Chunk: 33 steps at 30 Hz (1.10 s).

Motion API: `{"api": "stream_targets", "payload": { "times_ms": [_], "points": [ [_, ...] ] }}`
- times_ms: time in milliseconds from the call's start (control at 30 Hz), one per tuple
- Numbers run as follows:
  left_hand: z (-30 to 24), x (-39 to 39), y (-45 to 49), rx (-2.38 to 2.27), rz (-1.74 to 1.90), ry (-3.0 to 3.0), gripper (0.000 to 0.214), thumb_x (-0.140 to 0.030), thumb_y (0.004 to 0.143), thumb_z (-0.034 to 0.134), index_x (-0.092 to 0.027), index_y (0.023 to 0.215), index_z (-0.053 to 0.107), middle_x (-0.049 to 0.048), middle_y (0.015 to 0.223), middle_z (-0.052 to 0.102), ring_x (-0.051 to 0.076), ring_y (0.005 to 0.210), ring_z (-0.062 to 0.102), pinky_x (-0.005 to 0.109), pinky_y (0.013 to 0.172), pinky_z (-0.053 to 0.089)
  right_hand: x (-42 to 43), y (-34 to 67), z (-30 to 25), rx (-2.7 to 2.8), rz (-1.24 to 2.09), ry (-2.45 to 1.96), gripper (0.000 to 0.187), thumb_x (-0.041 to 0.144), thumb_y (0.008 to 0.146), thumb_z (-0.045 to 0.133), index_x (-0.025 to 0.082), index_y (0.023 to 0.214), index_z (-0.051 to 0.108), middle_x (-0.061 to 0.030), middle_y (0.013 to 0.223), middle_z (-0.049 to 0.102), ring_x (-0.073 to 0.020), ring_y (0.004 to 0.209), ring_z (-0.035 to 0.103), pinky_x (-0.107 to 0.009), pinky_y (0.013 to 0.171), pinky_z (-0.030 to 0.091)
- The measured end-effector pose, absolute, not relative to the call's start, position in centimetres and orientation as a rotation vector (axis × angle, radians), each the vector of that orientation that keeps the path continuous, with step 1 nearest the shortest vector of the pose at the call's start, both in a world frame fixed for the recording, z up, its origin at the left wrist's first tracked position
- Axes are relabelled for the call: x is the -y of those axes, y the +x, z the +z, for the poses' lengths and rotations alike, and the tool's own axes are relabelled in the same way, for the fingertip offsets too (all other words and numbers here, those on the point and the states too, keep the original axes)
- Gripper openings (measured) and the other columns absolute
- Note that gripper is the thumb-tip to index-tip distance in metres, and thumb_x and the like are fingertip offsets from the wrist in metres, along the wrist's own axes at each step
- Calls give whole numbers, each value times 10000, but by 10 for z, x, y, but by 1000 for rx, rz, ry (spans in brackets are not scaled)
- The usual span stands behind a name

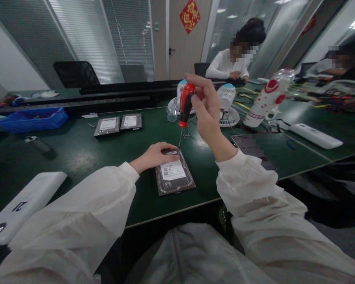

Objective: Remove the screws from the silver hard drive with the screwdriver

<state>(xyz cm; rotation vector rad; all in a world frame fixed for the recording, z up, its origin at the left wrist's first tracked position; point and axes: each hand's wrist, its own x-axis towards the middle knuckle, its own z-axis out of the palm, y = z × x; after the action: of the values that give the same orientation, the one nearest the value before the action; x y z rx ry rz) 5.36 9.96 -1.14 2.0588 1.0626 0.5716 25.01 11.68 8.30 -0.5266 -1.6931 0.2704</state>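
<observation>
A hard drive (174, 177) with a white label lies on the green table (106, 157) right in front of me. My left hand (156, 154) rests flat on its far left corner, fingers stretched out. My right hand (205, 106) is closed round the red and black handle of a screwdriver (185, 108), held upright. The screwdriver's thin tip comes down at the drive's far right corner. Several small screws (187, 135) lie on the table just beyond the drive.
Two more hard drives (118, 124) lie farther back on the left, a blue tray (29, 119) beyond them. White flat devices sit at the near left (20, 205) and at the right (315, 135). Small fans (228, 106) and a white and red bottle (268, 98) stand behind. Two other people sit at the far side.
</observation>
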Motion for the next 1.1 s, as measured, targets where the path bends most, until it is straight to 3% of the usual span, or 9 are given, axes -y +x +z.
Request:
{"api": "stream_targets", "payload": {
  "times_ms": [200, 300, 433, 667, 867, 1100],
  "points": [
    [-8, -97, 54, -1065, 566, 2060, 560, -597, 765, 706, -278, 1225, 698, 61, 1236, 677, 271, 1105, 643, 413, 946, 517, -112, 247, 85, 1596, 75, -553, 393, 593, 837, 638, 311, 1103, 577, -33, 1109, 599, -218, 1046, 623, -438, 1013, 542],
    [-6, -97, 54, -1063, 562, 2067, 560, -604, 765, 706, -277, 1220, 702, 61, 1229, 678, 271, 1103, 643, 411, 950, 516, -111, 251, 85, 1613, 54, -567, 387, 619, 880, 552, 314, 1116, 590, -36, 1107, 599, -226, 1084, 614, -447, 1052, 516],
    [-6, -97, 53, -1061, 557, 2077, 574, -616, 767, 702, -277, 1230, 698, 61, 1229, 675, 271, 1099, 641, 411, 944, 516, -113, 253, 86, 1672, 214, -484, 465, 668, 930, 374, 372, 1211, 597, -16, 1272, 622, -225, 1162, 620, -426, 1068, 514],
    [-4, -96, 53, -1066, 551, 2078, 571, -619, 770, 697, -282, 1231, 696, 62, 1237, 669, 277, 1108, 637, 417, 949, 512, -116, 249, 84, 1594, 139, -530, 428, 613, 823, 646, 332, 1142, 597, -22, 1126, 646, -210, 1025, 639, -418, 1026, 546],
    [-9, -98, 53, -1059, 559, 2067, 583, -613, 768, 703, -274, 1242, 688, 65, 1248, 666, 273, 1101, 641, 410, 925, 526, -114, 250, 85, 1679, 250, -453, 432, 639, 919, 456, 368, 1229, 589, -25, 1221, 632, -205, 1078, 642, -404, 1006, 553],
    [-10, -99, 54, -1059, 577, 2080, 579, -615, 761, 707, -259, 1218, 703, 63, 1208, 684, 266, 1087, 646, 403, 949, 512, -121, 247, 81, 1588, 182, -505, 439, 594, 820, 673, 302, 1110, 521, 3, 999, 603, -152, 912, 644, -343, 915, 596]
  ]
}}
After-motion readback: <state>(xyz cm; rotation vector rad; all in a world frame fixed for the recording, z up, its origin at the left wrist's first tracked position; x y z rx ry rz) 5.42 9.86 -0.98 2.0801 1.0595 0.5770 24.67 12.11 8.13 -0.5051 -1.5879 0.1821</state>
